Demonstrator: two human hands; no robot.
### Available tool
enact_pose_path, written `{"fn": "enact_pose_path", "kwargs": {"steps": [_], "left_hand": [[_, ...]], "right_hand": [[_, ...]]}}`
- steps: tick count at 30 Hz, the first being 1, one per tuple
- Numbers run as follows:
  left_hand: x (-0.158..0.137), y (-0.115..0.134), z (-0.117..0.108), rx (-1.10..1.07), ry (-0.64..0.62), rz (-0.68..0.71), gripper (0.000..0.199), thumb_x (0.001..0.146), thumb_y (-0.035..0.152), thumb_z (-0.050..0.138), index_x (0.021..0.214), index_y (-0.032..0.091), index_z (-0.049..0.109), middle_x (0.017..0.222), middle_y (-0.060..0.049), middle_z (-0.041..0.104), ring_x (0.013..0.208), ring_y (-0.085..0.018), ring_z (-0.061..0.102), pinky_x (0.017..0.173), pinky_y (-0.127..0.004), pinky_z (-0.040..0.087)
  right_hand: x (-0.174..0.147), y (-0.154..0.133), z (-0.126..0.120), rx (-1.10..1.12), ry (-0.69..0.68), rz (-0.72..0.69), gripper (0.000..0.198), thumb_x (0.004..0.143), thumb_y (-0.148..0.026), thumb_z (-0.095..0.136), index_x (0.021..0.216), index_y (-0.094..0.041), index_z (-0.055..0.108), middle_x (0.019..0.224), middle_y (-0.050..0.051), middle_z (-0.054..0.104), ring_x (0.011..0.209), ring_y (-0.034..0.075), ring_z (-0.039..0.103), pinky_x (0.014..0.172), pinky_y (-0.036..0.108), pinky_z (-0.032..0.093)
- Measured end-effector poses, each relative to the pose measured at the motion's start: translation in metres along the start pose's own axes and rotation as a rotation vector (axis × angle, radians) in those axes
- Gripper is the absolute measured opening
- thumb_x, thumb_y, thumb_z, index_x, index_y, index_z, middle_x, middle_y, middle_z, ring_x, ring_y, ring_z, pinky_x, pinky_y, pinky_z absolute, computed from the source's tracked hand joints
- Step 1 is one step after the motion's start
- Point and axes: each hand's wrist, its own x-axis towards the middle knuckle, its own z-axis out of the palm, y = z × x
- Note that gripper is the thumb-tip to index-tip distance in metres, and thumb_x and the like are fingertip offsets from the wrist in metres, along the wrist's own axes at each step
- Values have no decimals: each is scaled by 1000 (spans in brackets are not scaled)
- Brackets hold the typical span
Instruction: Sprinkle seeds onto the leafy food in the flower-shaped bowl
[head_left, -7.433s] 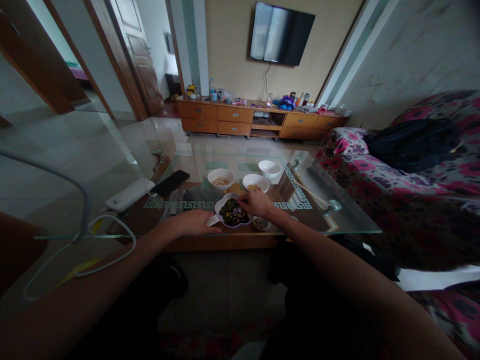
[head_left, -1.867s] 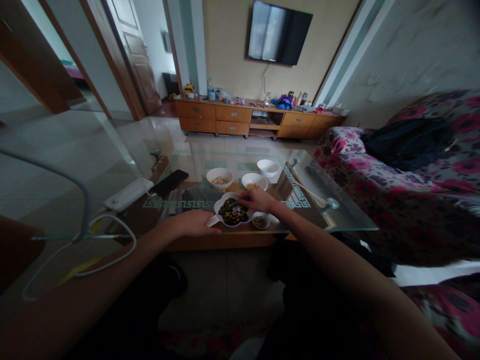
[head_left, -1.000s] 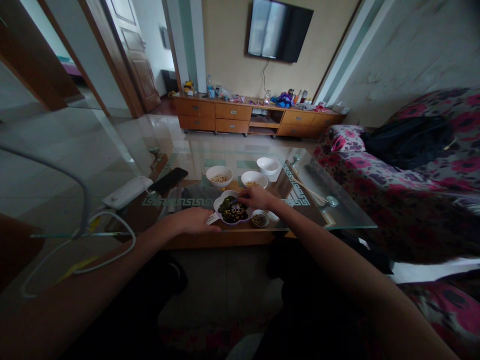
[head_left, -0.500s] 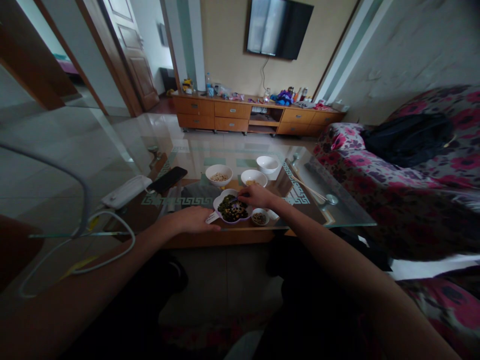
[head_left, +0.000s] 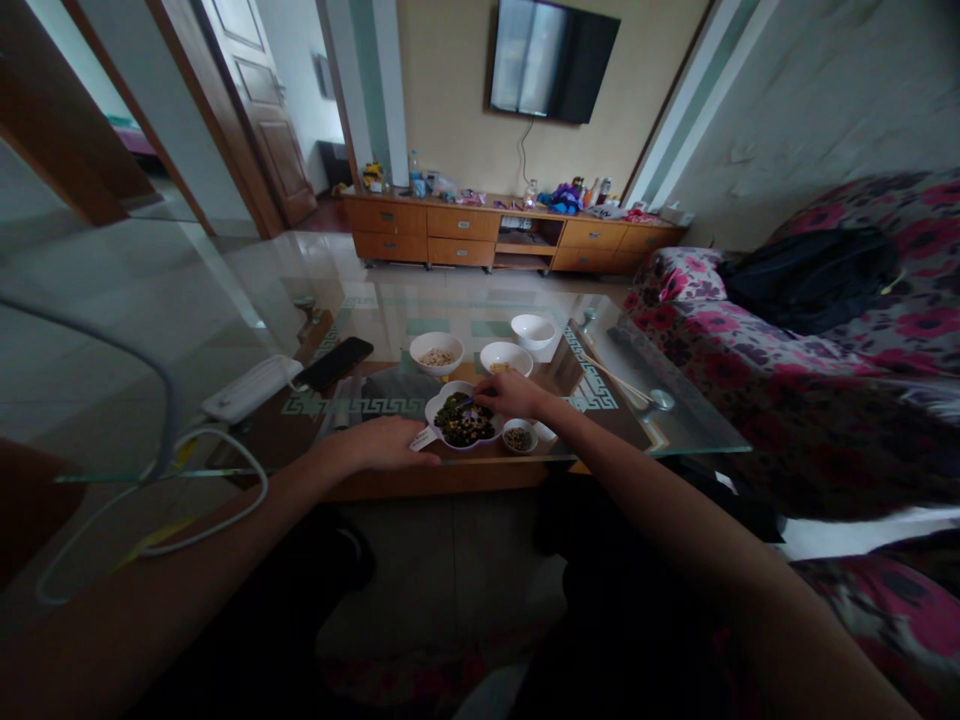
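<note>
You are mid-sort: your left hand (head_left: 386, 445) steadies the flower-shaped dish (head_left: 450, 436), your right hand (head_left: 510, 393) pinches something small over it; next, carry it carefully to the small bowl (head_left: 518, 439)

Whatever the right hand (head_left: 512, 394) pinches over the flower-shaped dish (head_left: 463, 420) at frame centre is too small to identify. The dark bits in that dish cannot be told apart. The left hand (head_left: 382, 444) hides the dish's near-left rim.
</note>
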Motion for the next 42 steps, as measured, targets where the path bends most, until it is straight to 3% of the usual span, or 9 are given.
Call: {"fn": "enact_pose_path", "kwargs": {"steps": [42], "left_hand": [[0,2,-1,0,-5,-5,57,89,63,59,127,21,66,127,-12,70,110,-30,67,100,-39,49]], "right_hand": [[0,-2,-2,-8,-12,12,27,100,-29,59,108,-17,82,92,8,80,71,15,64,68,30,44]]}}
